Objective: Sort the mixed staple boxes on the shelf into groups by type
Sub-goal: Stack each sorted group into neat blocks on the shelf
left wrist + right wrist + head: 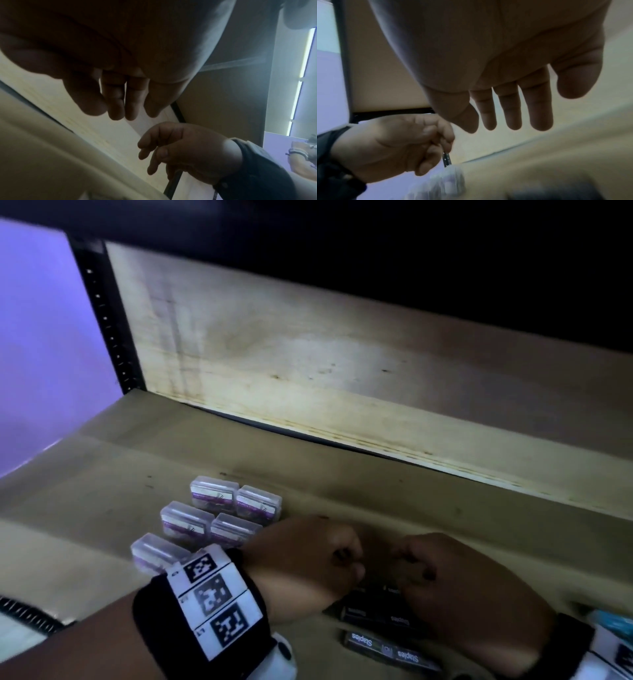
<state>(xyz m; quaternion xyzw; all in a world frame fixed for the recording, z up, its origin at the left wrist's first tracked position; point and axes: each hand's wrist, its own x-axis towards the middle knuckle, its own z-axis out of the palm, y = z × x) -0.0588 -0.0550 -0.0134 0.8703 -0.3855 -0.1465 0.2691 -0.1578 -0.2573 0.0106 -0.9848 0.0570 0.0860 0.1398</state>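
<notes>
The dark staple boxes (376, 616) lie flat near the front edge of the shelf (342, 474), printed "Staples", one row showing in front (390, 651) and more half hidden under the hands. To their left a sorted group of clear plastic staple boxes (219, 515) with purple labels stands in neat pairs. The left hand (308, 559) and the right hand (455, 587) hover close together over the dark boxes, both with fingers loosely curled; no view shows either one gripping a box, so whether the fingertips touch the cartons I cannot tell. In the wrist views the fingers of each hand hang relaxed and apart, holding nothing. The likely trouble, in my judgement, is a nudge: the left wrist and its marker band (212, 601) sit just beside the nearest clear box, and a sideways sweep could knock that tidy group askew. The dim light and the hands' own shadow could also lead to a mixed-up type. The shelf is covered in brown paper, backed by a pale plywood panel (308, 354), framed by a black perforated upright (106, 316); a lilac wall (41, 337) lies beyond.
</notes>
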